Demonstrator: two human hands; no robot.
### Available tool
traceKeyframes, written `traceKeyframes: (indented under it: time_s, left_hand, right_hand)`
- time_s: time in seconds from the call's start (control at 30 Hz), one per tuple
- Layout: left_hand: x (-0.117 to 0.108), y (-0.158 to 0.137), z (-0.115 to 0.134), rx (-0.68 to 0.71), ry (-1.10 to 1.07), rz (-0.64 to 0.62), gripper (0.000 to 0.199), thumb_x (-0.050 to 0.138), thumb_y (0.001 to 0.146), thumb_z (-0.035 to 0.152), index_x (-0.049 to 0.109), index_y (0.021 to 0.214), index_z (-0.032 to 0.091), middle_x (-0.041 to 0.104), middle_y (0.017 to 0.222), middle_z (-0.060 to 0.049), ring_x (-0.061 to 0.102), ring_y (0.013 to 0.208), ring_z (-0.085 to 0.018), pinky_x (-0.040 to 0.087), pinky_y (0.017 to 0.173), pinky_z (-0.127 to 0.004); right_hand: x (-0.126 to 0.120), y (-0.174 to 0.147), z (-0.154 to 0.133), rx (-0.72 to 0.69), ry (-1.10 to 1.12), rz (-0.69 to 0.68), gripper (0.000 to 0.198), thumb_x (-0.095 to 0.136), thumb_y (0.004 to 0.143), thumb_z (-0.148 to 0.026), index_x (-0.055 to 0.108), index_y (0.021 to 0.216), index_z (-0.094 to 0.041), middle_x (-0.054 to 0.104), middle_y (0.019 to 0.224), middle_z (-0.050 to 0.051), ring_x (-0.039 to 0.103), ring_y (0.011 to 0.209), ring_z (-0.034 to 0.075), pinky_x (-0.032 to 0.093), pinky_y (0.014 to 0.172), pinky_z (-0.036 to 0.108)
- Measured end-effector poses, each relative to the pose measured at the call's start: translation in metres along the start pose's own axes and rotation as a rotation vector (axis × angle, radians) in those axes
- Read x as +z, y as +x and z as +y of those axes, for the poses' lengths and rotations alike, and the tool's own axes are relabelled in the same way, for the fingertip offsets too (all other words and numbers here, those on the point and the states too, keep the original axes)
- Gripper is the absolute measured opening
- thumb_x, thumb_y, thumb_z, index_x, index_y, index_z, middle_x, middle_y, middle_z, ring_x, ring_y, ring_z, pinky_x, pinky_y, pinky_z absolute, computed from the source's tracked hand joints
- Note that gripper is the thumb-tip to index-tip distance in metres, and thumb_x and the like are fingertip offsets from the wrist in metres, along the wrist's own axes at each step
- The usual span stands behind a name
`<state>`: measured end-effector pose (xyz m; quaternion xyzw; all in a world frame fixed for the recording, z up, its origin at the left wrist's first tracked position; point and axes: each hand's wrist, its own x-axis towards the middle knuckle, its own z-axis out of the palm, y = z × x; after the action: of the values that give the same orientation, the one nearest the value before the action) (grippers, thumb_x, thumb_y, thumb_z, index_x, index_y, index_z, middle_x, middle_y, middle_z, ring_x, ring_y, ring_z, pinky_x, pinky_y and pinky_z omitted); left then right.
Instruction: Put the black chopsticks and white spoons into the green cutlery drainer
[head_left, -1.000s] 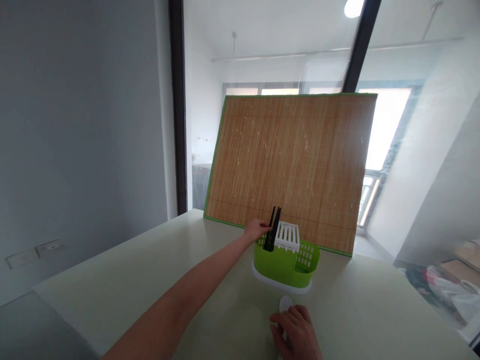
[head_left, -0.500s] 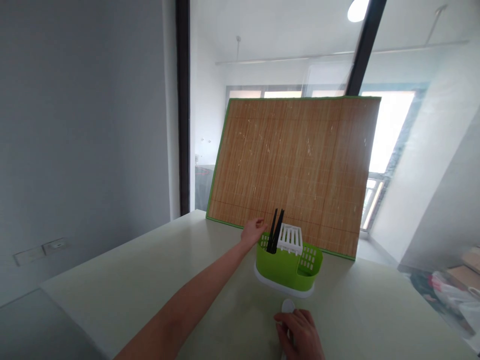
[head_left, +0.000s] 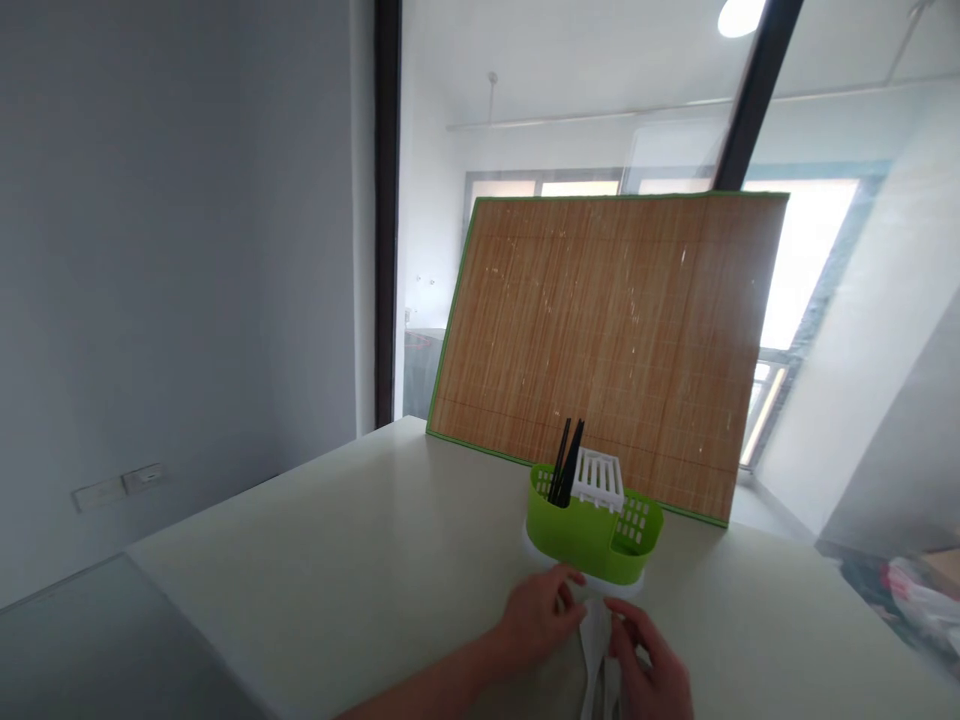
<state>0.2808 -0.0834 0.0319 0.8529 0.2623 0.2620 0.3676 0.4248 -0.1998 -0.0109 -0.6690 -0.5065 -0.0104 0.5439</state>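
White spoons (head_left: 596,635), apparently two close together, are in front of the green utensil caddy (head_left: 570,535) with their bowls toward it. My left hand (head_left: 540,612) is at the left of the bowls, its fingers curved and apart. From the right, my right hand (head_left: 651,660) has its fingertips closed at the edge of a spoon; part of the handles is hidden by that hand. Black chopsticks (head_left: 567,465) stand tilted in the caddy's left compartment. A white slotted piece (head_left: 598,478) sits over its middle, and the right compartment has a perforated back wall.
Everything stands on a pale table (head_left: 337,540). Behind the caddy a bamboo mat (head_left: 600,330) with green edging leans against the glass partition (head_left: 555,90). A grey wall (head_left: 172,250) with a socket is at the left; bags and boxes (head_left: 919,600) lie beyond the table's right side.
My left hand has come back from the caddy's left compartment to the spoons. My right hand has shifted right and now shows more of the spoons. The camera has turned slightly left.
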Motion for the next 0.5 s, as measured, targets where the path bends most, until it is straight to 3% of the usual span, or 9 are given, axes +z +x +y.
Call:
traceKeyframes:
  time_s: [0.07,0.13,0.3,0.5]
  left_hand:
    - [0.006,-0.006,0.005,-0.002,0.121,-0.144,0.041,0.059,0.073,0.036,0.056,0.112,0.025,0.067,0.082,0.001,0.059,0.072,-0.017,0.042,0.067,-0.027]
    - [0.011,-0.010,0.007,0.012,0.212,-0.190,0.044,0.059,0.072,0.039,0.056,0.114,0.026,0.067,0.085,0.001,0.060,0.077,-0.020,0.042,0.071,-0.028]
    - [0.020,-0.013,0.006,0.087,0.342,-0.122,0.036,0.050,0.076,0.030,0.056,0.112,0.028,0.065,0.096,-0.002,0.060,0.084,-0.021,0.043,0.076,-0.030]
    - [0.013,-0.009,-0.005,0.004,0.430,-0.067,0.023,0.046,0.079,0.030,0.062,0.094,0.024,0.062,0.094,-0.005,0.059,0.084,-0.022,0.043,0.074,-0.031]
  right_hand:
    - [-0.002,0.000,0.001,-0.001,0.001,0.017,0.036,0.051,0.083,-0.050,0.065,0.102,-0.023,0.066,0.068,0.003,0.062,0.061,0.017,0.051,0.057,0.024]
    - [-0.002,0.000,0.003,-0.013,-0.014,0.019,0.035,0.052,0.083,-0.050,0.065,0.101,-0.023,0.066,0.070,0.003,0.063,0.063,0.018,0.052,0.060,0.025]
    - [0.000,-0.001,0.006,-0.068,-0.096,-0.014,0.031,0.049,0.086,-0.045,0.063,0.104,-0.023,0.066,0.073,0.003,0.064,0.069,0.018,0.052,0.060,0.025]
    - [0.003,-0.002,0.003,-0.282,-0.222,-0.070,0.022,0.049,0.088,-0.034,0.062,0.103,-0.026,0.066,0.073,0.001,0.061,0.064,0.017,0.052,0.060,0.027]
